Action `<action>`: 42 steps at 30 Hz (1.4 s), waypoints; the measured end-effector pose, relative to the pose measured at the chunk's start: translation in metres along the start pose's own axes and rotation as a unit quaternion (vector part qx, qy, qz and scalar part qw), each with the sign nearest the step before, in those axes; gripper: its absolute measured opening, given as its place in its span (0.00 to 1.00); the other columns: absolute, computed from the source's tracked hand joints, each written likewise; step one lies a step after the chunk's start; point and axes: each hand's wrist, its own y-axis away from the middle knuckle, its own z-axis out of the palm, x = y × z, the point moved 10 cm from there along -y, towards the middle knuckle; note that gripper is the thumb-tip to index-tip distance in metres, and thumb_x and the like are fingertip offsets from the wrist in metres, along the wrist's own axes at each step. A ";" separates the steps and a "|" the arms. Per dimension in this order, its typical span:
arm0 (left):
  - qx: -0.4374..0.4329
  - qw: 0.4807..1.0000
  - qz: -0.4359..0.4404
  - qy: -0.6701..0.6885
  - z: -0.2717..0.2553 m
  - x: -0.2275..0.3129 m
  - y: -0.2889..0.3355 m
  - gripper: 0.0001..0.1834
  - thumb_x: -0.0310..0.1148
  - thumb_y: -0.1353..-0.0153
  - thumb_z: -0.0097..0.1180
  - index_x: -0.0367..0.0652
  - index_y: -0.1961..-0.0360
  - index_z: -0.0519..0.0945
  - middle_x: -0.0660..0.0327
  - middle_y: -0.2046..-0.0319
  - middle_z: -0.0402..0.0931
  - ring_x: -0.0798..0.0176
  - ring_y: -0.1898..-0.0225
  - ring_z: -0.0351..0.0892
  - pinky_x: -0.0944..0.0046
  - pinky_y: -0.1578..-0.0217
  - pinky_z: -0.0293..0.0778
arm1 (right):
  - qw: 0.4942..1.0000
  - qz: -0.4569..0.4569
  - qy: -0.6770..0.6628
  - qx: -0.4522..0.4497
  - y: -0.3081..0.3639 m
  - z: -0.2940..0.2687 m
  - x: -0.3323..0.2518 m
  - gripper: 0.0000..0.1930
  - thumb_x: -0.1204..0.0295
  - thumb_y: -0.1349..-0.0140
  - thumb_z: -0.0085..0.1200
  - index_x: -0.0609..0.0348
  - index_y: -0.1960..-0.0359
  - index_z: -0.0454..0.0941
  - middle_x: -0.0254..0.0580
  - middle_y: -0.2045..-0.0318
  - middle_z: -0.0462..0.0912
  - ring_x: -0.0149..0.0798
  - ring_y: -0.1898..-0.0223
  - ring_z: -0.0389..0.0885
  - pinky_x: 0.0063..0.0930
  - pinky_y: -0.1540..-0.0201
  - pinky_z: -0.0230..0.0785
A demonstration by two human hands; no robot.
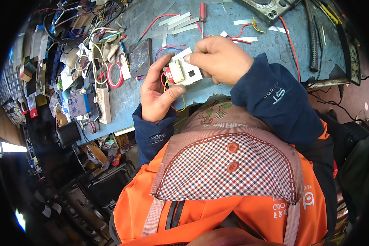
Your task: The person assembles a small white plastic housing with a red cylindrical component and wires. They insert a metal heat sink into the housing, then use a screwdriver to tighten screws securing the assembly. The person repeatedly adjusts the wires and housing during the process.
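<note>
My left hand (156, 91) grips a small transformer (187, 72) between its thumb and fingers, just above the bench's near edge. The transformer has a red and cream wound coil and a flat, pale plate with a dark square opening. Red, blue and yellow leads trail from the coil. My right hand (223, 58) is closed, its thumb and fingers pinching the upper right edge of the pale plate. Its remaining fingers curl underneath, partly hidden. Beyond the hands lie several loose pale metal strips (180, 22), next to a red-handled screwdriver (203, 13).
The worn blue bench (270, 47) carries a dark square metal plate (140, 57) and a red tape roll (115, 75). Tangled cables and scraps (86, 53) crowd its left side. A heavy metal device (268, 8) stands at the back right, near a long dark rod (311, 37).
</note>
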 end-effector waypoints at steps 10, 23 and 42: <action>-0.027 0.994 -0.002 -0.106 -0.001 0.002 -0.004 0.52 0.37 0.43 0.82 0.33 0.21 0.68 0.51 0.23 0.68 0.55 0.24 0.69 0.54 0.23 0.64 | 0.996 -0.047 0.053 0.056 0.000 0.004 -0.006 0.17 0.64 0.27 0.61 0.66 0.70 0.81 0.37 0.83 0.77 0.30 0.85 0.74 0.34 0.81 0.65; -0.038 0.999 0.000 0.019 0.005 0.004 -0.006 0.57 0.18 0.44 0.79 0.35 0.17 0.58 0.49 0.19 0.62 0.53 0.22 0.68 0.51 0.23 0.66 | 1.000 -0.015 -0.010 0.002 -0.003 0.013 0.003 0.18 0.62 0.26 0.59 0.66 0.68 0.81 0.40 0.79 0.81 0.33 0.83 0.79 0.33 0.78 0.71; -0.039 0.998 -0.025 0.038 -0.013 -0.004 -0.005 0.50 0.12 0.46 0.76 0.32 0.22 0.66 0.50 0.24 0.69 0.55 0.27 0.74 0.54 0.26 0.71 | 0.993 0.026 -0.104 -0.039 0.003 0.029 0.015 0.16 0.66 0.23 0.53 0.71 0.56 0.80 0.52 0.67 0.88 0.41 0.71 0.90 0.34 0.70 0.86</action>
